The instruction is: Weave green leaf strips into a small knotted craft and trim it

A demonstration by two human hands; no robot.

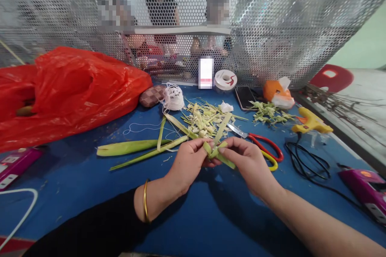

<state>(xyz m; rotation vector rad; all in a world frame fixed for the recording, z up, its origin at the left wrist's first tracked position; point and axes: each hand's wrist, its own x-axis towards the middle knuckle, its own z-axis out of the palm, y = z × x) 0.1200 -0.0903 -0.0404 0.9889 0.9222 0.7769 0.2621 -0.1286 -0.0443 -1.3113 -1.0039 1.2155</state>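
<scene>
Black sleeve and bare right forearm nearest; folded leaf strip is pale green, flat, looped at centre, one end up, another angled down right; sits between left hand and right hand, above blue table, both hands nearly closed, pinching it

The left forearm, sleeved in black, slants up from the lower left, the bare right forearm from the lower right; just below the frame's centre, the left hand and right hand nearly meet, thumbs pinched toward curled fingers.
</scene>
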